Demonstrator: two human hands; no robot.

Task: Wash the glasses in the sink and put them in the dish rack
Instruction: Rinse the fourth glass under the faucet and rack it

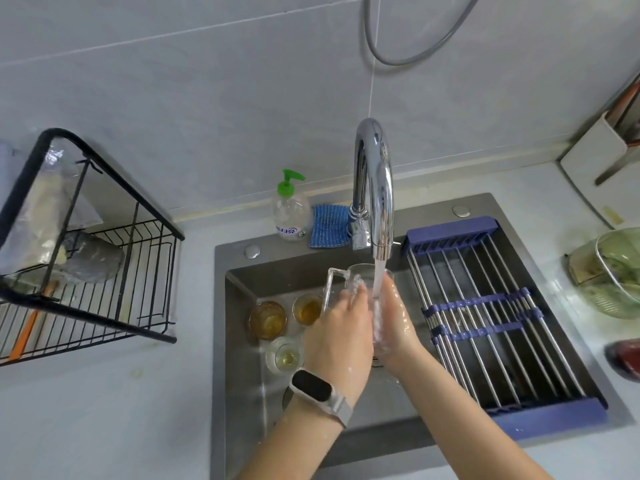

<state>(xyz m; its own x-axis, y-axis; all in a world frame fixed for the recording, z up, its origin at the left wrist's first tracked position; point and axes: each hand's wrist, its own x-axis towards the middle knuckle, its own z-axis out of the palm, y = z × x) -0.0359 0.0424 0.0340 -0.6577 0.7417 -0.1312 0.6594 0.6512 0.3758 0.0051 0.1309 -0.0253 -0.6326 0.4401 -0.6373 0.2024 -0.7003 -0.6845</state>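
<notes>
Step in hand: rinsing — a clear handled glass (349,282) is held under the running faucet (375,188), over the sink (239,393).
Left hand: the left hand (337,327) is curled round the glass on its near-left side, just below the handle, which juts out to the left.
Right hand: the right hand (394,317) lies against the other side of the glass, wet, with the stream falling on it; its fingers are hidden behind the glass and the water, so I cannot tell whether they grip or only press flat.
Still to wash: three glasses stand on the sink floor at left — an amber glass (267,320), a smaller amber one (307,309) and a ribbed clear glass (284,355), each with liquid left in it.
Next move, as I judge it: lift the rinsed glass clear of the spout and carry it right to the roll-up dish rack (491,327) — it probably wants tipping out first.
Edges: the spout hangs close above the glass rim; the rack's blue end bar (450,233) stands just beside the faucet.
Open room: the rack's rods show nothing on them, and the way right looks unobstructed.
Left of the sink: a black wire shelf (104,271) stands on the tabletop (104,410), well apart from the hands.
</notes>
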